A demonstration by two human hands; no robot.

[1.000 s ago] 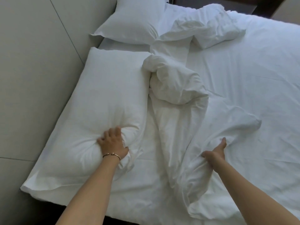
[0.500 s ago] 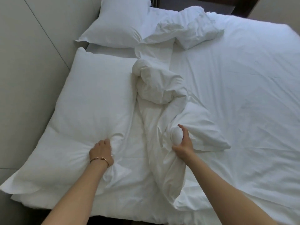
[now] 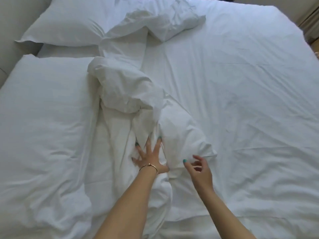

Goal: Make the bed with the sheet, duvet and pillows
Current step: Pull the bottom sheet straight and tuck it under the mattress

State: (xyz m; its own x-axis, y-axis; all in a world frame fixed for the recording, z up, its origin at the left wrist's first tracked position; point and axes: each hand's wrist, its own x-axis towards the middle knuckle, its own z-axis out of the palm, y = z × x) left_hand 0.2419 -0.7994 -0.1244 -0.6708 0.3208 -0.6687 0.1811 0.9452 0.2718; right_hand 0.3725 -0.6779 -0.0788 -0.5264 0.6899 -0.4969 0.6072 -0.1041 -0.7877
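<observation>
A white duvet (image 3: 241,109) covers most of the bed, and its near-left edge is bunched into a twisted fold (image 3: 124,94). My left hand (image 3: 149,156), with a thin bracelet at the wrist, presses flat with spread fingers on the crumpled cloth below that fold. Just to its right my right hand (image 3: 198,167) hovers with loosely curved fingers at a loose corner of the duvet (image 3: 207,149), holding nothing. A large white pillow (image 3: 43,126) lies at the left. A second pillow (image 3: 69,23) lies at the far left, with a rumpled one (image 3: 165,19) beside it.
A pale padded headboard or wall (image 3: 12,18) runs along the left side of the bed. A strip of bare sheet (image 3: 67,51) shows between the two left pillows. At the far right corner a bit of wooden floor or furniture (image 3: 310,19) shows.
My left hand let go of the near pillow and moved right onto the crumpled duvet. My right hand released the bunched cloth it gripped. The camera moved in closer over the bed.
</observation>
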